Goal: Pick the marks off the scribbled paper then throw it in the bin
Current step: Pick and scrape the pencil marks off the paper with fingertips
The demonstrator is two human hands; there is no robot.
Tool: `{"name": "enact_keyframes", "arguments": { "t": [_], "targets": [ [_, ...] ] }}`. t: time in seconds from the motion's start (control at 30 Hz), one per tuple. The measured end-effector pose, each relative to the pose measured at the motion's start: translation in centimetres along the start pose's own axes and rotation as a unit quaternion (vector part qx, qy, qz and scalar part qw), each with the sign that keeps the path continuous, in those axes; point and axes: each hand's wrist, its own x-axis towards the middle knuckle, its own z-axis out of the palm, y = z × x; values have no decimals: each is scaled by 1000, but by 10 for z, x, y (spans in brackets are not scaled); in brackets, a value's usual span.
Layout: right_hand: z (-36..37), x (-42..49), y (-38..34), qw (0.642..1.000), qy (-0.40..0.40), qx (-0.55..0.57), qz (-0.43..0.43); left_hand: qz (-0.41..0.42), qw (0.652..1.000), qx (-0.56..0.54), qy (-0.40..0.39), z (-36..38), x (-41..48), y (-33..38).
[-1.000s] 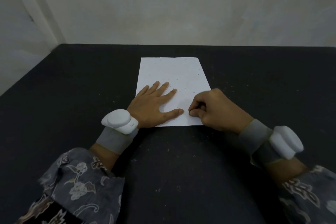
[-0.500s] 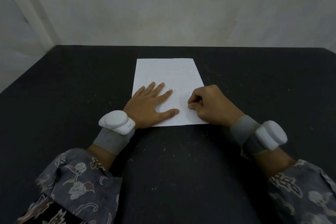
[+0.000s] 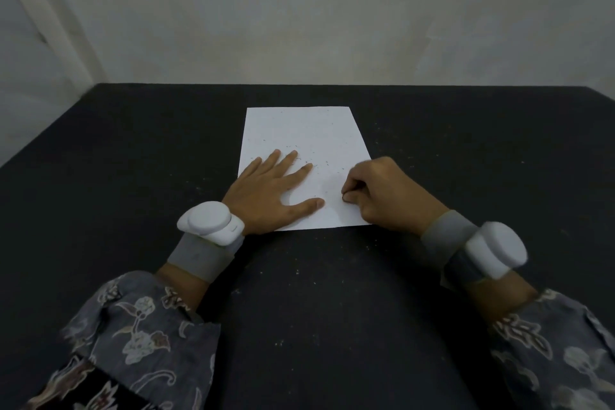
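A white sheet of paper (image 3: pixel 301 130) lies on the black table (image 3: pixel 133 160), with small dark marks (image 3: pixel 327 163) scattered over its middle. My left hand (image 3: pixel 269 196) rests flat on the sheet's lower left part, fingers spread. My right hand (image 3: pixel 382 193) sits at the sheet's lower right edge with its fingers curled; thumb and forefinger pinch a tiny dark mark against the paper. Both wrists carry grey bands with white devices. No bin is in view.
The dark tabletop (image 3: pixel 332 309) is dotted with pale specks in front of and beside the paper. A plain pale wall (image 3: pixel 299 27) stands behind the table's far edge. Patterned sleeves cover both forearms.
My right fingertips have shifted slightly on the paper near its right edge, staying pinched. My left hand has stayed flat on the sheet. The view has tilted a little.
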Motion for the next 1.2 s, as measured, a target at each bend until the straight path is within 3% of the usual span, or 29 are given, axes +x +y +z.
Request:
{"name": "enact_keyframes", "arguments": {
  "t": [0.23,0.37,0.53,0.7,0.83,0.97,1.1,1.2],
  "targets": [
    [3,-6,-5,999,-32,12,-9,4,1000,-2,5,2,0,-1],
    [0,8,9,998,44,-4,33,2,1000,1,9,2,2,-1],
    [5,-7,-2,998,-38,43,-11,1,1000,-1,10,3,1,-1],
    [2,4,11,998,41,40,31,1,1000,2,14,3,2,-2],
    [10,-8,-2,997,-29,70,-19,5,1000,-7,20,4,1,-2],
    [8,6,16,995,80,48,29,2,1000,-5,22,3,1,-3],
    [7,-2,22,950,155,260,73,8,1000,-7,25,4,-1,-2],
    [11,-4,23,937,176,294,73,11,999,-17,25,5,-1,-2]
  ]
}}
